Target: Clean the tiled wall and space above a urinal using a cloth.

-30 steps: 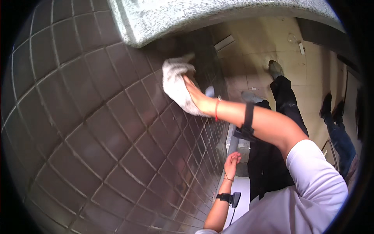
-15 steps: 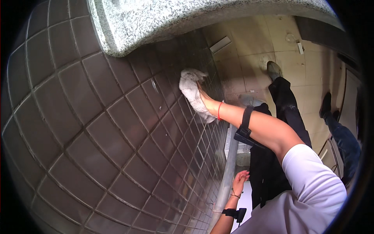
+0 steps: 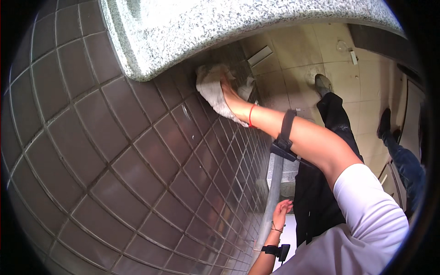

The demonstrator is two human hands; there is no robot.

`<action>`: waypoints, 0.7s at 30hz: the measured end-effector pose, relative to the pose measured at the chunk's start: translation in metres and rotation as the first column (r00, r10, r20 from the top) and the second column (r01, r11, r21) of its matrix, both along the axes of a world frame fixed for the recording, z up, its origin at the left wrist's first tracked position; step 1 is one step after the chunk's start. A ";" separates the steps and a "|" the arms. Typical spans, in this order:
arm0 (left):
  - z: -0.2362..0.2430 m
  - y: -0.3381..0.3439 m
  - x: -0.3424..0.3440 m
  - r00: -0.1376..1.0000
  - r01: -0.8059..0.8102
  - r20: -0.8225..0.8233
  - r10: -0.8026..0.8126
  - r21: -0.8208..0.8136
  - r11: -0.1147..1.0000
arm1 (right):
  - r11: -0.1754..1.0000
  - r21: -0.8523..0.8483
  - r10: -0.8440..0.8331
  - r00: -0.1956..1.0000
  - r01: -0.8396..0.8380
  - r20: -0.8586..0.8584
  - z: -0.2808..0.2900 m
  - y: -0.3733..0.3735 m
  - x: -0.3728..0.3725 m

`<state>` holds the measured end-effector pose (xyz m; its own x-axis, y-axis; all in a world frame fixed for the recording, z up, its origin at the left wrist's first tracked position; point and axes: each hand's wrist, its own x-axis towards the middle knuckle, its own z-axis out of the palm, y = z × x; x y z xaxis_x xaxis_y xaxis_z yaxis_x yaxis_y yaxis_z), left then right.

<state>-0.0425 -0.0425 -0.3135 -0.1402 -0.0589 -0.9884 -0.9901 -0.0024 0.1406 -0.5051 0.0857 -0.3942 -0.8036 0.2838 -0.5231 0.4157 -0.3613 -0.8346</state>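
Note:
My right hand [image 3: 229, 94] grips a pale, crumpled cloth [image 3: 208, 87] and presses it on the dark tiled wall [image 3: 137, 156], just below a speckled stone ledge [image 3: 192, 23]. My left hand [image 3: 282, 211] is lower down, its fingers loosely curved and apart with nothing in them, beside a grey pipe or rail [image 3: 272, 192]. Black straps with small devices are on both my forearms.
My feet and dark trousers [image 3: 334, 110] are on a beige tiled floor [image 3: 298, 46]. Another person's legs in jeans [image 3: 401, 165] stand at the right, near a dark-edged panel. A pale strip [image 3: 260, 56] lies on the floor near the wall.
The cloth in my right hand moved down and right along the wall, then back up and left toward the ledge. My left hand has moved lower, along the pipe or rail.

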 end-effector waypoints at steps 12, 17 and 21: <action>0.000 0.011 -0.011 1.000 0.020 0.016 -0.020 0.016 1.000 | -0.109 0.704 0.713 0.438 -0.702 0.547 0.027 0.033 -0.017; 0.000 0.013 -0.016 0.998 0.061 0.018 -0.062 0.018 0.998 | 0.911 -0.294 0.219 0.943 -0.289 -0.250 -0.010 0.018 -0.012; 0.002 0.010 -0.015 0.999 0.039 0.021 -0.039 -0.006 0.999 | 0.958 -0.166 0.210 0.965 -0.235 -0.159 0.001 0.021 -0.016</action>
